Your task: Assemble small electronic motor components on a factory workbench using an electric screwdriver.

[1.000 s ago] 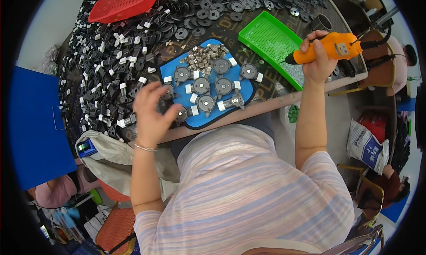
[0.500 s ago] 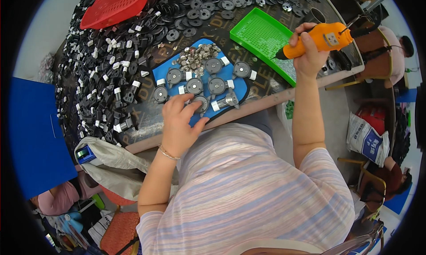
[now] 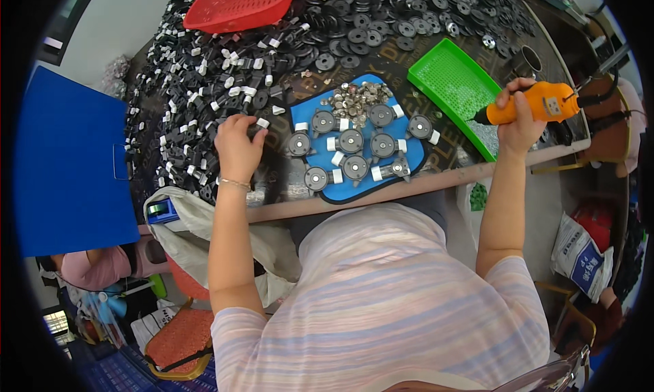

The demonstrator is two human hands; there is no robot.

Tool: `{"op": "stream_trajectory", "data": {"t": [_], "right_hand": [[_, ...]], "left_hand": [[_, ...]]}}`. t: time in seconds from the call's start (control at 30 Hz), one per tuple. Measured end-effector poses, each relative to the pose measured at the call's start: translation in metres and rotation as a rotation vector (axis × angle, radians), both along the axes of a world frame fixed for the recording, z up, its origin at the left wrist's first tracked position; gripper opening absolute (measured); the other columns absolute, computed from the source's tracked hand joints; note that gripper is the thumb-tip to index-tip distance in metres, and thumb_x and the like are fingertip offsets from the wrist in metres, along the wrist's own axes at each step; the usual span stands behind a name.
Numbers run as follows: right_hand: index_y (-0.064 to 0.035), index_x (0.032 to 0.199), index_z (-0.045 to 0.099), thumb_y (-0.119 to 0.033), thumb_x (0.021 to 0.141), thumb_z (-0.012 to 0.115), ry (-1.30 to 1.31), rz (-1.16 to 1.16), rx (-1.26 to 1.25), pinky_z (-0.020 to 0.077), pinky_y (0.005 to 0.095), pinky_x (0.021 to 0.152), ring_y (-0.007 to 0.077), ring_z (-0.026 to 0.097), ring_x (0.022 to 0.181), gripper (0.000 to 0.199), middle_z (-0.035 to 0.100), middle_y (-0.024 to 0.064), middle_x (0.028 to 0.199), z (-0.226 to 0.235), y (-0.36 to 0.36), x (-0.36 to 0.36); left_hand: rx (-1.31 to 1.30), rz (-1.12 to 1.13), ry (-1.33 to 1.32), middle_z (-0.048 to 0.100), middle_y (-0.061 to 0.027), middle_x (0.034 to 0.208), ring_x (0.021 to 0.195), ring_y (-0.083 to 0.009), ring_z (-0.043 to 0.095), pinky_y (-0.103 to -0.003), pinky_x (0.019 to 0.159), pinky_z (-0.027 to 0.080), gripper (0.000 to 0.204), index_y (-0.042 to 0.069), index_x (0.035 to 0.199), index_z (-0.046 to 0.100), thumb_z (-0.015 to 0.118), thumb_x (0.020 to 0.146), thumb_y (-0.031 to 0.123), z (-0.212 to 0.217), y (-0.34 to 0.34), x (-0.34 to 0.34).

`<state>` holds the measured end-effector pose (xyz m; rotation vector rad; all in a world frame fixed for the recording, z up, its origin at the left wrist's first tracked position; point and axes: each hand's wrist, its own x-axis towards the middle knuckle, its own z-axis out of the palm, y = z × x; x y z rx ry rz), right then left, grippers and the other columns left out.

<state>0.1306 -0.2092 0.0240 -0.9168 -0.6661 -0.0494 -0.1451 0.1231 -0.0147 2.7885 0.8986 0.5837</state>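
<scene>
My left hand is at the near right edge of a heap of black plastic parts with white ends. Its fingers are bent and the thumb stands apart; a white-ended part lies by the fingertips, and I see nothing held. In my right hand is an orange electric screwdriver, its black tip pointing left over the green tray. Between the hands, a blue mat carries several black casters with round wheels and white ends. At its far side sits a pile of small silvery caps.
The green perforated tray lies right of the mat. Black discs are heaped at the back, beside a red basket. A metal cup stands at the right. The table's edge runs before me; a pale sack hangs at left.
My left hand has left a caster on the mat and gone left to the heap. The right hand still holds the screwdriver by the tray. The whole view has shifted.
</scene>
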Motion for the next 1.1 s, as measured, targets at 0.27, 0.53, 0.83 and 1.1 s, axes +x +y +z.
{"op": "stream_trajectory", "data": {"t": [0.27,0.53,0.83,1.1], "right_hand": [[0.0027,0.098,0.051,0.004,0.077,0.057,-0.003,-0.019,-0.014,0.0447,0.0270,0.058,0.0172,0.054,0.061,0.022,0.055,0.0123,0.083,0.004,0.002,-0.008],[0.0022,0.098,0.052,0.005,0.075,0.060,0.046,-0.055,0.026,0.0456,0.0256,0.056,0.0162,0.056,0.060,0.024,0.057,0.0106,0.081,0.006,-0.003,-0.007],[0.0033,0.097,0.051,0.006,0.073,0.060,0.012,-0.033,0.059,0.0465,0.0257,0.054,0.0165,0.056,0.058,0.026,0.056,0.0117,0.081,0.006,0.004,-0.006],[0.0037,0.098,0.051,0.006,0.073,0.060,-0.035,0.003,0.033,0.0477,0.0249,0.055,0.0151,0.057,0.059,0.026,0.057,0.0118,0.083,0.005,0.000,-0.007]], "left_hand": [[0.105,0.049,0.312,0.040,-0.0072,0.131,0.124,-0.0273,0.031,-0.050,0.098,0.025,0.056,0.020,0.114,0.057,0.074,0.061,0.019,-0.009,0.036,0.048],[0.045,-0.008,0.242,0.049,-0.0096,0.124,0.117,-0.0262,0.042,-0.048,0.096,0.030,0.044,0.013,0.101,0.063,0.075,0.060,0.024,0.007,0.049,0.054],[-0.234,-0.649,-0.115,0.059,-0.0069,0.084,0.084,-0.0244,0.053,-0.046,0.094,0.026,0.035,0.005,0.082,0.063,0.070,0.061,0.033,0.030,-0.161,0.066],[-0.031,-0.515,-0.065,0.052,-0.0038,0.092,0.094,-0.0221,0.047,-0.051,0.096,0.019,0.040,0.006,0.079,0.063,0.074,0.056,0.038,0.008,-0.186,0.075]]}}
